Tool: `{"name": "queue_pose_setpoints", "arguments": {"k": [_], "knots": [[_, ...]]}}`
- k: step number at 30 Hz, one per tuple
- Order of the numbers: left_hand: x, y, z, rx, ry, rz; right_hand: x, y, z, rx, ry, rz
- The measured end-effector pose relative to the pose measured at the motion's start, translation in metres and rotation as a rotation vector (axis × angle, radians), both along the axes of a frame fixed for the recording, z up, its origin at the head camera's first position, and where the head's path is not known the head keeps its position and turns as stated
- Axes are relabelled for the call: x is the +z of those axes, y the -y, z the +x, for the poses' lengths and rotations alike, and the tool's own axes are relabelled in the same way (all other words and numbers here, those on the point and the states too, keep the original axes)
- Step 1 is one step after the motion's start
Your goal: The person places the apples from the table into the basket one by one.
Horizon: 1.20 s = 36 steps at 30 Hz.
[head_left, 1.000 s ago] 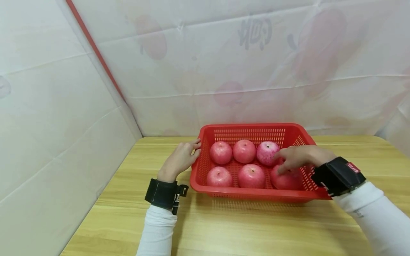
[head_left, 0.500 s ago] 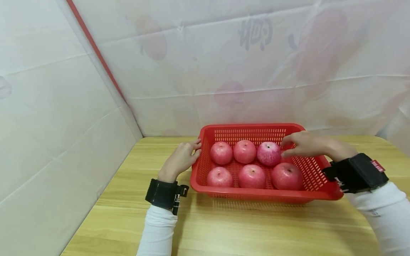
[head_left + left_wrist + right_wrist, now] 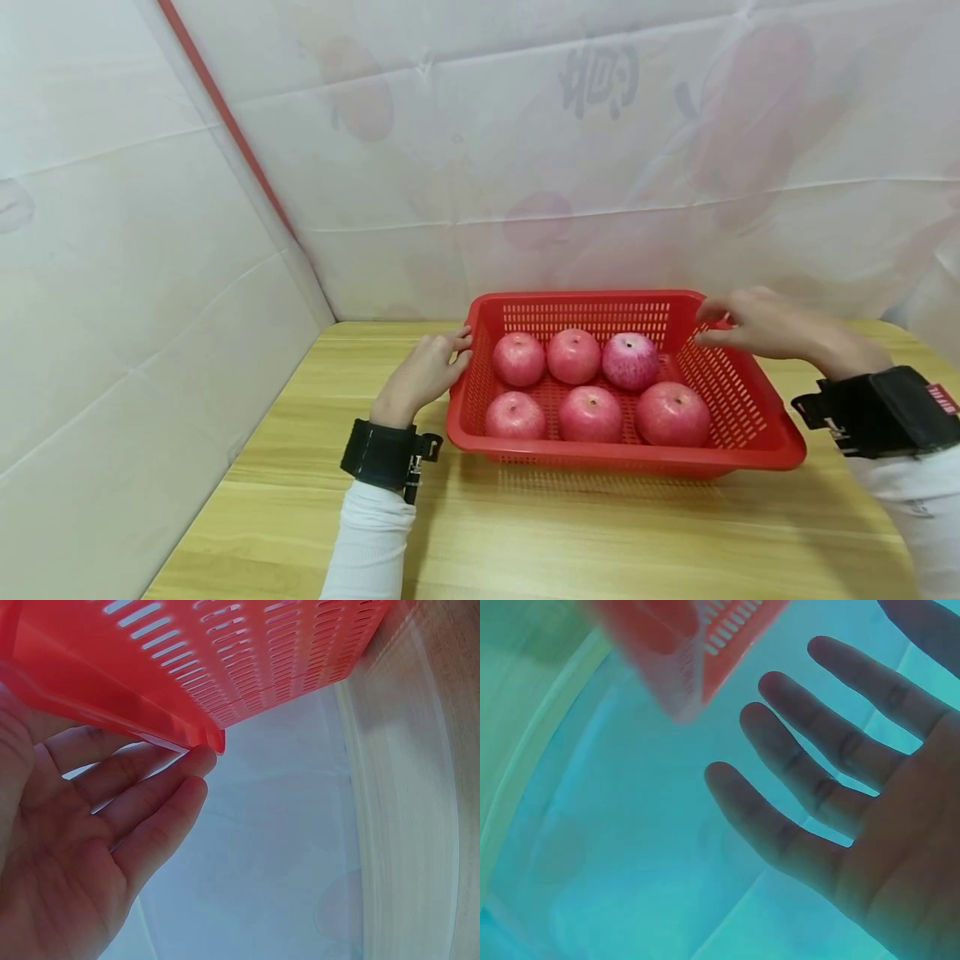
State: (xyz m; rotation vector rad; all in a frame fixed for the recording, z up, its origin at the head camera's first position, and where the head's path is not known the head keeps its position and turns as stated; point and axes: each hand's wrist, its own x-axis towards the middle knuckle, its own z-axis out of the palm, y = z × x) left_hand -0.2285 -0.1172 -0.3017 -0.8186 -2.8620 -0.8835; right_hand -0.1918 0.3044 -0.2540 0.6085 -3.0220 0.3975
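A red plastic basket (image 3: 615,455) with slotted walls holds several apples in two rows of three. The back right apple (image 3: 630,362) is streaked purple-pink; the front right apple (image 3: 672,415) is the largest and redder. My left hand (image 3: 423,371) touches the basket's left rim, its fingers fairly straight; in the left wrist view the fingertips (image 3: 201,761) lie along the rim's underside. Over the basket's right rim hovers my right hand (image 3: 772,329), holding nothing. Its fingers (image 3: 780,832) are spread and apart from the basket in the right wrist view.
The basket stands on a wood-grain table (image 3: 570,533) near its back edge. Pale printed fabric (image 3: 465,167) hangs behind and along the left side, with a red strip (image 3: 225,117) near the corner. Black bands (image 3: 386,454) circle both wrists.
My right hand has let go of the front right apple, lifted and moved right to the basket's right rim. The left hand and the basket stay in place.
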Motion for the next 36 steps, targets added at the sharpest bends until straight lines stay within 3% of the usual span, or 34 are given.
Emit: {"name": "queue_pose_setpoints", "arguments": {"k": [11, 20, 28, 36], "knots": [[0.0, 0.0, 0.0, 0.0, -0.009, -0.005, -0.011, -0.03, 0.001, -0.077, -0.139, -0.012], [-0.001, 0.0, -0.001, -0.013, -0.026, -0.009, -0.024, -0.049, 0.012, -0.135, -0.131, -0.037], [-0.001, 0.0, -0.001, -0.01, -0.024, -0.008, -0.042, -0.057, 0.02, -0.11, -0.18, -0.09], [-0.001, 0.0, 0.0, -0.012, -0.023, -0.007, -0.051, -0.051, 0.023, -0.145, -0.132, -0.173]]}}
